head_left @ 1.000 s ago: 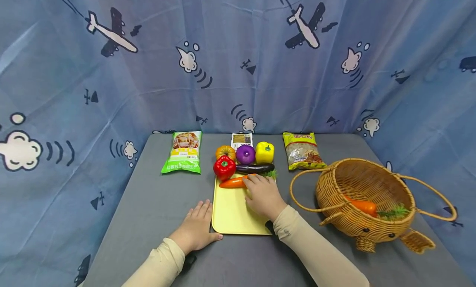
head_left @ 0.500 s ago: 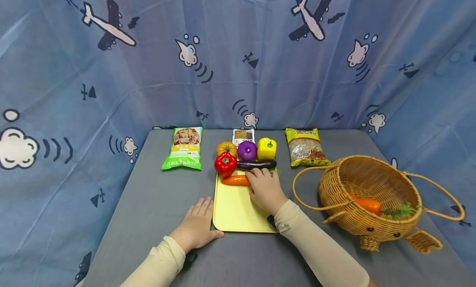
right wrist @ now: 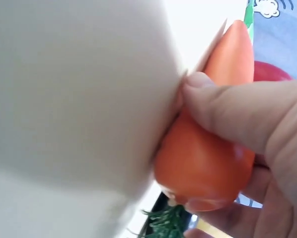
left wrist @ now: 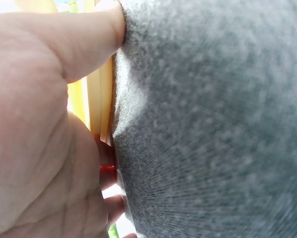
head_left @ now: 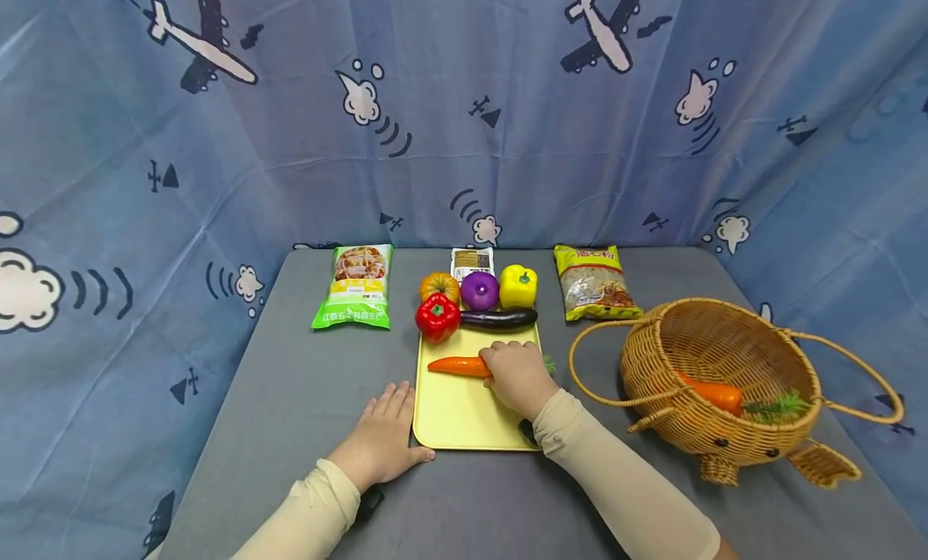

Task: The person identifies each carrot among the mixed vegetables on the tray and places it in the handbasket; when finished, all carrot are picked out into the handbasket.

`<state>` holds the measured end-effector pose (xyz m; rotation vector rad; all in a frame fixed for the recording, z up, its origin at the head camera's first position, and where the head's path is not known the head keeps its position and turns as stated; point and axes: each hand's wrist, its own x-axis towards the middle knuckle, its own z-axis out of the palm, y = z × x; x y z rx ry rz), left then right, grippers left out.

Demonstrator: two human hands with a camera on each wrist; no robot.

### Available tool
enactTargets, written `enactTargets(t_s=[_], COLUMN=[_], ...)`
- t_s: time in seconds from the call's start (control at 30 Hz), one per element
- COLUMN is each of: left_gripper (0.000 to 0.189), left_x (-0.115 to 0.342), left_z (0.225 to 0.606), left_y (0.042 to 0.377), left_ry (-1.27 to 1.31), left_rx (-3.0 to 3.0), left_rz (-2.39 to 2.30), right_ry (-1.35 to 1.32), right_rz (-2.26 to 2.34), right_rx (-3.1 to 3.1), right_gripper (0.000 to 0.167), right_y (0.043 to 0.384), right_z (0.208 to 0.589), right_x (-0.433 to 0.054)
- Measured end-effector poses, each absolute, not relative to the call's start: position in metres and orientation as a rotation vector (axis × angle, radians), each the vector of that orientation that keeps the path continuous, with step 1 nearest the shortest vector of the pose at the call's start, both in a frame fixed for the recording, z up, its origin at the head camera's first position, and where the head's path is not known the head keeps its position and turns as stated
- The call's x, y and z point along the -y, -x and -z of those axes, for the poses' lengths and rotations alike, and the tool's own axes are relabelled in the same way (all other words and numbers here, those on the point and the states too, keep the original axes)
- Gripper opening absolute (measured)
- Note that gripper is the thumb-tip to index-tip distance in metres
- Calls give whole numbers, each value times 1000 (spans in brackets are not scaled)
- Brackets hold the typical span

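My right hand (head_left: 519, 376) grips an orange carrot (head_left: 458, 367) over the yellow tray (head_left: 464, 419). In the right wrist view the thumb lies across the carrot (right wrist: 203, 158), with fingers on its far side and green leaves below its thick end. My left hand (head_left: 384, 437) rests on the grey table, fingers straight, beside the tray's left edge. At the tray's back sit a red bell pepper (head_left: 438, 318), a dark eggplant (head_left: 499, 319), a purple round vegetable (head_left: 480, 291), a yellow bell pepper (head_left: 518, 287) and an orange pumpkin (head_left: 439, 285).
A wicker basket (head_left: 652, 367) with looped handles stands at the right, another carrot (head_left: 718, 396) inside it. Behind are a green food bag (head_left: 355, 288), a yellow food bag (head_left: 594, 283) and a small white packet (head_left: 473, 262). A blue curtain (head_left: 435, 173) hangs at the back.
My right hand has closed around the carrot and drawn it slightly toward me, away from the eggplant. The left hand stays in place. The head view has shifted slightly.
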<state>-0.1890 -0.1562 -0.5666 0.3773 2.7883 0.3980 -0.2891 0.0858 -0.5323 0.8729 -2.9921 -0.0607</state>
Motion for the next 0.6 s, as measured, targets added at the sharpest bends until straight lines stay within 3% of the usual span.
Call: enactTargets(t_s=[0.6], left_gripper=[107], left_x=[156], left_z=[565], left_y=[188], left_ry=[-382], left_rx=[-2783], left_rz=[-404], right_ry=[-1010], right_rz=[156], right_rx=[2955], right_gripper=[33], right_y=[256], right_z=[527], right_x=[-84])
